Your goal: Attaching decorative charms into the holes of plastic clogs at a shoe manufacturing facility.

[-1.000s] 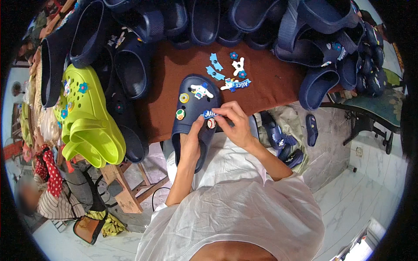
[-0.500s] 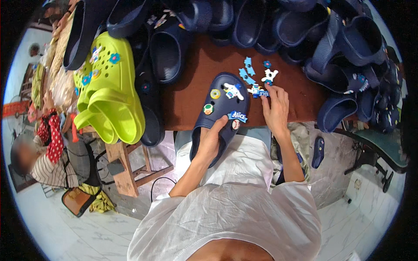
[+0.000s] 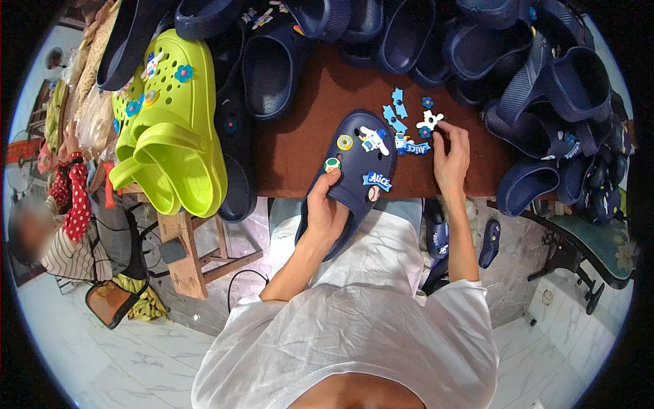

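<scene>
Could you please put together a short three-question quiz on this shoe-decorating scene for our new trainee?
1. True or false: the left hand holds the navy clog.
2. Where is the right hand? A) on the lime-green clogs; B) at the loose charms on the brown tabletop; C) in the lap.
3. Fill in: the charms already on the navy clog sit on its ____ side.

Key: 1 true; 2 B; 3 upper.
</scene>
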Demonstrator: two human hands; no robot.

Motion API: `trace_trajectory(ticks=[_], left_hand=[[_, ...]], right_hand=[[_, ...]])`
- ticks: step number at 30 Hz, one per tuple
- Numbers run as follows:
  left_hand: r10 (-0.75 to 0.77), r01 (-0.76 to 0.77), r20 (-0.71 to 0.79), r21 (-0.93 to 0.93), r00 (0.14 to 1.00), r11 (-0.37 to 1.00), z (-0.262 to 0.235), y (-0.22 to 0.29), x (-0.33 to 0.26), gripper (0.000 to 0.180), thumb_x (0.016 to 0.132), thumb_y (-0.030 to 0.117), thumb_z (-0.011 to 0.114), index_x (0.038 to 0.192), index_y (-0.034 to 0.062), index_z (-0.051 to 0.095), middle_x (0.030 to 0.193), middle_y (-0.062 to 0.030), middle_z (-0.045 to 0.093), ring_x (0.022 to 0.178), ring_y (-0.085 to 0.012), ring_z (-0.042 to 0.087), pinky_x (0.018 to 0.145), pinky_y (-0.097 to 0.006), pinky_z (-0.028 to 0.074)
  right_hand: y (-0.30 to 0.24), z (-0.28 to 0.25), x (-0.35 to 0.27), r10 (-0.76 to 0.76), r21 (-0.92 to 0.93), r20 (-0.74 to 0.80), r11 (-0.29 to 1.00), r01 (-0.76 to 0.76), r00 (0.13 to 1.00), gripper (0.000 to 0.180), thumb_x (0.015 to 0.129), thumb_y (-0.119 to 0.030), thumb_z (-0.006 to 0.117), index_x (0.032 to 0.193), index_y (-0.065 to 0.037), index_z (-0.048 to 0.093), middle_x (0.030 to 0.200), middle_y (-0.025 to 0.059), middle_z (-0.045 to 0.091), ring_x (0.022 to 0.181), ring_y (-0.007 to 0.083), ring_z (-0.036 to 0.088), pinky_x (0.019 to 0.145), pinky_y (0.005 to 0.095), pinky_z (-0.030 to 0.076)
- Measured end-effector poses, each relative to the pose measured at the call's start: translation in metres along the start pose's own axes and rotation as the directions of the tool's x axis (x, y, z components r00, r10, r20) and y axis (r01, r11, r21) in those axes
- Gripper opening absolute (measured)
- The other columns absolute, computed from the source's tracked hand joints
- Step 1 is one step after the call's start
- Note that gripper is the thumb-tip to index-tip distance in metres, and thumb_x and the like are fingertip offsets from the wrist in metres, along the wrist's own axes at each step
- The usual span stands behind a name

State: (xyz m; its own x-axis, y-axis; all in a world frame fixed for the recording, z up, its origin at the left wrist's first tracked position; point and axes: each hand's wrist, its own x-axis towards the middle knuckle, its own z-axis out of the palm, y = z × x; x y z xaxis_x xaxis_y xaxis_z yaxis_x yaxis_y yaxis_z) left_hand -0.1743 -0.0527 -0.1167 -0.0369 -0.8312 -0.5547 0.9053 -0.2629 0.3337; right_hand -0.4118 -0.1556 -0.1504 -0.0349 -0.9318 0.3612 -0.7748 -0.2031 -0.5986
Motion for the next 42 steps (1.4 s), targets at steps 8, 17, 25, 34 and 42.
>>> trace_trajectory(ticks=[8, 17, 25, 34, 42], left_hand=[[-0.036, 0.037, 0.010, -0.151, 0.999, 0.988, 0.011, 0.005, -0.005, 0.044, 0.093, 0.028, 0.057, 0.129, 0.0027, 0.054, 0.130, -0.0149, 0.060, 0.121, -0.0305, 0.057, 0.109, -0.049, 0.039], [-0.083, 0.055, -0.221, -0.130, 0.972, 0.990, 0.024, 0.014, -0.010, 0.036, 0.095, 0.027, 0.062, 0.123, 0.0056, 0.059, 0.127, -0.0115, 0.063, 0.118, -0.0268, 0.059, 0.107, -0.049, 0.042], [-0.080, 0.050, -0.232, -0.133, 0.969, 0.990, 0.016, 0.015, -0.018, 0.035, 0.091, 0.025, 0.063, 0.119, 0.0046, 0.060, 0.123, -0.0104, 0.065, 0.113, -0.0249, 0.062, 0.104, -0.046, 0.046], [-0.087, 0.053, -0.271, -0.132, 0.959, 0.990, 0.022, 0.019, -0.018, 0.038, 0.091, 0.029, 0.067, 0.120, 0.0052, 0.060, 0.123, -0.0123, 0.065, 0.113, -0.0268, 0.062, 0.103, -0.047, 0.046], [-0.066, 0.038, -0.258, -0.114, 0.964, 0.993, 0.018, 0.017, -0.018, 0.037, 0.090, 0.026, 0.067, 0.120, 0.0058, 0.060, 0.122, -0.0123, 0.065, 0.113, -0.0275, 0.062, 0.103, -0.047, 0.046]], right_hand=[[0.009, 0.010, 0.014, -0.058, -0.044, 0.017, 0.997, 0.059, 0.998, 0.020, 0.090, -0.009, 0.062, 0.109, -0.006, 0.066, 0.107, 0.0140, 0.061, 0.101, 0.0335, 0.059, 0.087, 0.0415, 0.046], [0.000, 0.007, 0.013, -0.038, -0.035, 0.051, 0.999, 0.040, 0.998, 0.020, 0.090, -0.009, 0.063, 0.110, -0.005, 0.066, 0.106, 0.0137, 0.060, 0.099, 0.0327, 0.059, 0.088, 0.0417, 0.046], [0.013, 0.012, 0.026, -0.011, -0.050, 0.087, 0.999, 0.015, 0.996, 0.024, 0.092, -0.016, 0.063, 0.114, -0.005, 0.065, 0.110, 0.0155, 0.058, 0.104, 0.0332, 0.057, 0.090, 0.0437, 0.044], [0.016, 0.008, 0.020, 0.003, -0.152, 0.032, 0.988, 0.002, 0.999, 0.019, 0.090, -0.016, 0.065, 0.105, -0.005, 0.063, 0.105, 0.0150, 0.056, 0.098, 0.0332, 0.056, 0.085, 0.0438, 0.044], [-0.015, -0.006, -0.003, -0.106, 0.044, 0.143, 0.994, 0.101, 0.984, 0.022, 0.084, -0.021, 0.074, 0.102, -0.009, 0.066, 0.102, 0.0091, 0.058, 0.096, 0.0302, 0.056, 0.082, 0.0409, 0.042]])
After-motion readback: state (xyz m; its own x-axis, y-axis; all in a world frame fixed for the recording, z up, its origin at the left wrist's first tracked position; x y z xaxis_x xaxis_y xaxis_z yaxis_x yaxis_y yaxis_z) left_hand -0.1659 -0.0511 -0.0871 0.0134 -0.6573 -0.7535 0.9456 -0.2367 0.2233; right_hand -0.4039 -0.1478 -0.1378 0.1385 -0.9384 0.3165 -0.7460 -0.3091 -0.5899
